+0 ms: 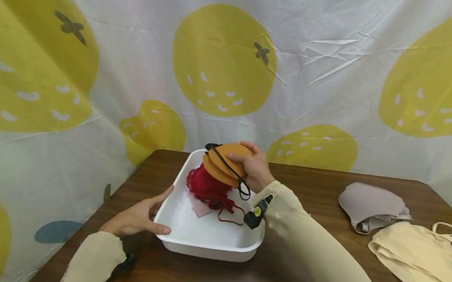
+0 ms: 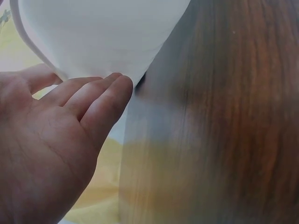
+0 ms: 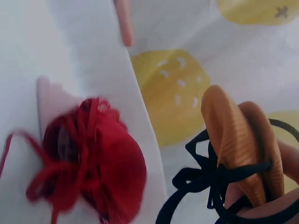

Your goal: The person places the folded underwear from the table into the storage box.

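My right hand (image 1: 258, 168) pinches a folded orange bra (image 1: 227, 160) with black straps, thumb on top of its cups, above the far part of a white plastic tub (image 1: 212, 256). In the right wrist view, the bra's two cups (image 3: 233, 140) lie against each other and black straps dangle from them. Inside the tub sits a red lace-edged bra (image 1: 203, 182) with loose red straps, on top of a pale pink cloth (image 1: 198, 206). My left hand (image 1: 138, 216) holds the tub's left side, its thumb at the rim and fingers (image 2: 100, 100) along the outer wall.
To the right on the brown wooden table (image 1: 310, 255) lie a greyish-mauve bra (image 1: 372, 204) and a cream-yellow bra (image 1: 416, 250) with a thin looped strap. A white curtain with yellow fruit prints (image 1: 224, 59) hangs behind and to the left of the table.
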### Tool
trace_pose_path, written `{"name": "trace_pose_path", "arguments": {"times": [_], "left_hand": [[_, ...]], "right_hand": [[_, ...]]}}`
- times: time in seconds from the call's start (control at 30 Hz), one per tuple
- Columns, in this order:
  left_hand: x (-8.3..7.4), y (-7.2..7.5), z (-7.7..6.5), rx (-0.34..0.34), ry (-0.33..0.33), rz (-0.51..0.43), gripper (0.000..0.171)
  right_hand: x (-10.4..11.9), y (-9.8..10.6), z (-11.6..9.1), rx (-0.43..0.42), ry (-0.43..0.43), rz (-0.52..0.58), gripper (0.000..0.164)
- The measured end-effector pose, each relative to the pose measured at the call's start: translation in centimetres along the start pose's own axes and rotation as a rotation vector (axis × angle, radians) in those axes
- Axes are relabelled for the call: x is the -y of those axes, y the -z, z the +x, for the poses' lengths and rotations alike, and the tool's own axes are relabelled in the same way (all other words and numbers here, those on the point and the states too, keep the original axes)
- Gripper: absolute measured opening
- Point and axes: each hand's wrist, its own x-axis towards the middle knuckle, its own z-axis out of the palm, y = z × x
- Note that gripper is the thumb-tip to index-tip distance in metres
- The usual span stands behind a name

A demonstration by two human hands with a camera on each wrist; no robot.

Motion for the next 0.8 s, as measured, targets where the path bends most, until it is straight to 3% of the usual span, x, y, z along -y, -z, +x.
{"name": "trace_pose_path", "arguments": {"times": [0.2,0.43,0.57,0.7,0.8], "left_hand": [[0.1,0.1,0.0,0.010,-0.010,-0.008,0.123],[0.0,0.0,0.2,0.000,0.024,-0.016,0.122],[0.0,0.0,0.3,0.023,-0.005,-0.047,0.122],[0.0,0.0,0.1,0.028,-0.015,-0.048,0.125],[0.0,0.0,-0.1,0.034,-0.008,-0.049,0.124]], "right_hand": [[-1.7,-1.8,1.6,-0.064,-0.053,0.075,0.065],[-3.8,-2.6,2.8,-0.080,-0.086,0.060,0.071],[-4.9,-3.4,2.8,-0.056,-0.087,0.068,0.079],[-5.7,-4.4,2.6,-0.012,-0.113,0.005,0.082],[-6.2,-4.8,2.6,-0.013,-0.079,-0.127,0.080]]}}
